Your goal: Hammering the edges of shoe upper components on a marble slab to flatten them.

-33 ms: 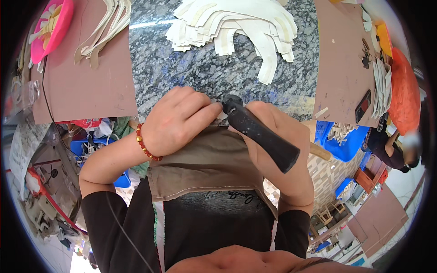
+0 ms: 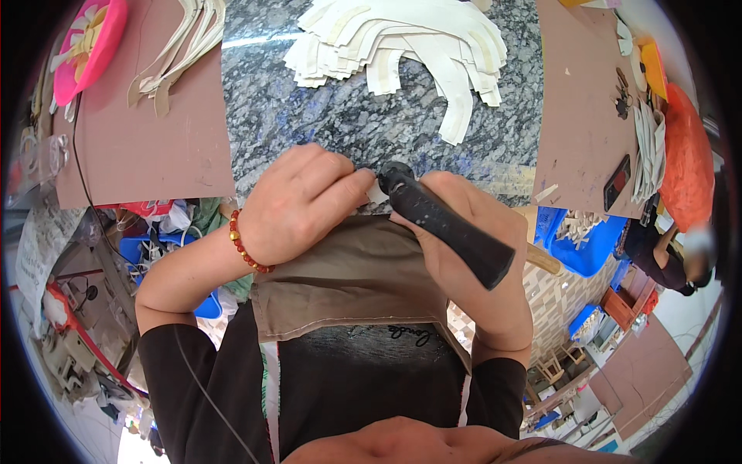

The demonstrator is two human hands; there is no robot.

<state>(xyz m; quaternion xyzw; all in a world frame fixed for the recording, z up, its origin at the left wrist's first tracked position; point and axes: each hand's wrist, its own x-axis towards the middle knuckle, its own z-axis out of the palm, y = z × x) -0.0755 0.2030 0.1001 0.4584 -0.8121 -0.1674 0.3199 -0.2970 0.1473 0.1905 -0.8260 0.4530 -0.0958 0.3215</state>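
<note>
My right hand [image 2: 471, 220] is closed round the wooden handle [image 2: 546, 259] of a hammer; the handle's end sticks out past the palm. The hammer's black head [image 2: 452, 224] slants across the hand. Its round face end rests at or just over the stone slab [image 2: 309, 116], by the near edge. Right beside it, my left hand [image 2: 301, 201] is closed, its fingertips pressed on a small pale piece of material [image 2: 376, 199]. Most of that piece is hidden under the fingers and the hammer. A red bead bracelet circles my left wrist.
Cream curved strips [image 2: 402, 46] lie overlapped in a pile on the slab's far side. More strips [image 2: 182, 54] lie on the brown board at left, near a pink basin [image 2: 91, 54]. At right are a phone [image 2: 617, 182] and a blue bin [image 2: 587, 247] below the table.
The hammer's head has shifted and turned very slightly to the right, with the right hand. The left hand stays almost where it was.
</note>
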